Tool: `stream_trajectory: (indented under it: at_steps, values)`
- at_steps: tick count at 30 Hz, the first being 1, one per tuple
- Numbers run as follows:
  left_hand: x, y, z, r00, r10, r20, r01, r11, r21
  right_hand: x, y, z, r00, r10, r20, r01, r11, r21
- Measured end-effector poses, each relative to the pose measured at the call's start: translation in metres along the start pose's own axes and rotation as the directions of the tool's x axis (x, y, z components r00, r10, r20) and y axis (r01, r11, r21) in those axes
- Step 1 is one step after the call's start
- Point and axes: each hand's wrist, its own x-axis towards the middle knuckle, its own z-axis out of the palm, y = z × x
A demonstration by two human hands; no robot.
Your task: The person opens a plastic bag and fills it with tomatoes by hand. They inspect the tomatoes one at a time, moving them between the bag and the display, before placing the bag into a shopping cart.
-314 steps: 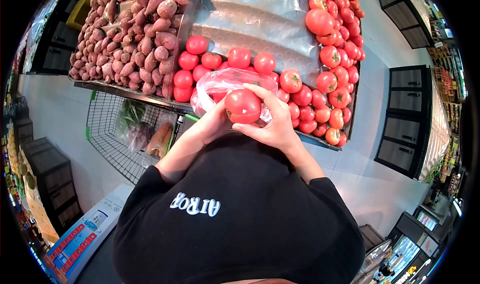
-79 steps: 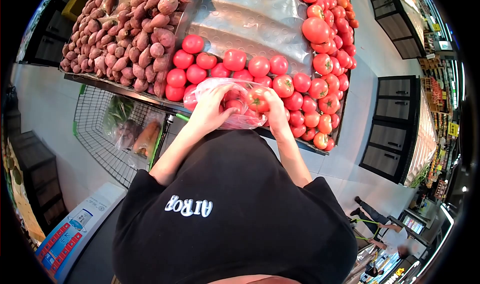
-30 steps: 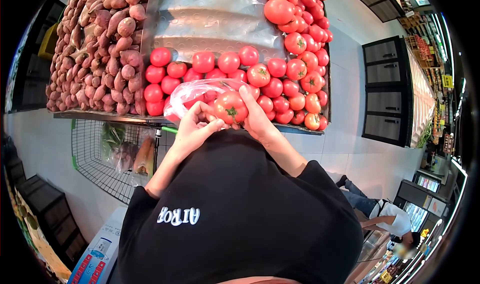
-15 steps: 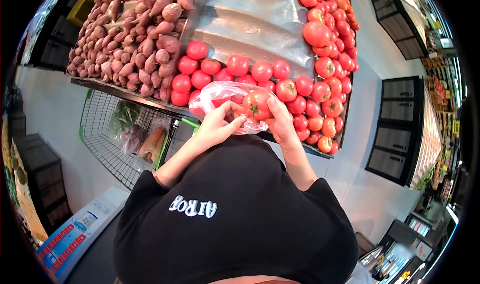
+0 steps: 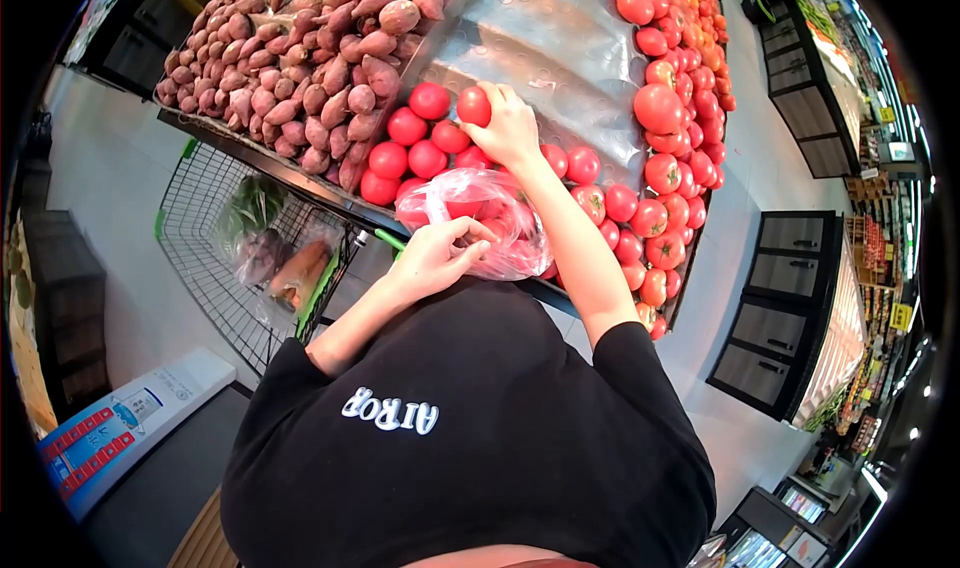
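Observation:
My right hand [image 5: 506, 128] reaches over the tomato display, its fingers closed round a red tomato [image 5: 474, 107] at the back of the front rows. Close to my body, my left hand [image 5: 440, 258] pinches the edge of a clear plastic bag [image 5: 515, 223]. Red tomatoes show through the bag's thin film, and it rests against the front of the display. Several loose tomatoes [image 5: 427, 158] lie left of and behind the bag. Part of the bag is hidden by my right forearm.
Sweet potatoes [image 5: 290, 78] are heaped left of a bare sheet-lined slope [image 5: 560, 38]. More tomatoes [image 5: 660, 173] line the right side. A wire shopping cart [image 5: 205, 203] with bagged vegetables stands at the left. Dark cabinets [image 5: 780, 308] stand across the aisle.
My right hand has moved forward from beside the bag to the display and now grips a different tomato. The one it held before is no longer in it. My left hand stays at the bag.

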Motion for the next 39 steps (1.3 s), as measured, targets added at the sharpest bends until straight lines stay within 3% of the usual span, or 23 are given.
stream_trajectory:
  at_steps: [4,8,12,15,18,21,25,29,32,35,38,39]
  values:
    - [-0.009,0.001,-0.006,0.997,0.008,-0.079,-0.008,1.000,-0.002,0.003,0.003,0.015,0.997,-0.076,0.025,0.079,0.973,-0.218]
    - [-0.016,-0.004,-0.011,0.984,0.085,-0.159,-0.077,0.995,0.061,-0.012,0.010,0.007,0.986,-0.147,0.074,0.157,0.974,-0.163]
    - [-0.018,-0.008,-0.015,0.966,0.145,-0.212,-0.117,0.983,0.143,-0.048,-0.023,-0.049,0.988,-0.135,-0.080,0.145,0.979,0.141]
    - [-0.011,-0.005,-0.016,0.946,0.223,-0.234,-0.177,0.963,0.204,-0.098,-0.045,-0.081,0.993,0.069,0.097,-0.107,0.875,0.473]
    - [0.000,-0.009,-0.014,0.939,0.315,-0.135,-0.256,0.906,0.338,-0.146,-0.045,-0.087,0.941,0.152,0.302,-0.290,0.822,0.490]
    - [0.009,-0.009,-0.006,0.919,0.393,0.001,-0.331,0.772,0.544,-0.182,-0.030,-0.081,0.950,0.116,0.290,-0.229,0.891,0.392]
    - [0.017,-0.022,-0.004,0.918,0.264,0.296,-0.389,0.739,0.550,-0.203,-0.021,-0.089,0.959,-0.017,0.284,-0.038,0.982,0.184]
    - [0.023,-0.022,0.000,0.895,0.239,0.376,-0.421,0.731,0.537,-0.208,-0.018,-0.091,0.968,-0.034,0.247,-0.047,0.948,0.315]
    - [0.030,-0.016,-0.003,0.878,0.224,0.423,-0.426,0.768,0.478,-0.212,-0.015,-0.093,0.960,-0.078,0.269,0.005,0.965,0.262]
    - [0.027,-0.001,-0.004,0.869,0.168,0.465,-0.383,0.823,0.420,-0.209,-0.020,-0.102,0.962,-0.034,0.272,-0.042,0.963,0.268]
    - [0.019,0.017,-0.012,0.872,0.133,0.470,-0.361,0.824,0.436,-0.206,-0.025,-0.110,0.980,-0.125,0.155,0.059,0.925,0.374]
    - [0.017,0.025,-0.016,0.881,0.148,0.449,-0.368,0.811,0.456,-0.209,-0.025,-0.116,0.969,-0.059,0.239,-0.028,0.938,0.346]
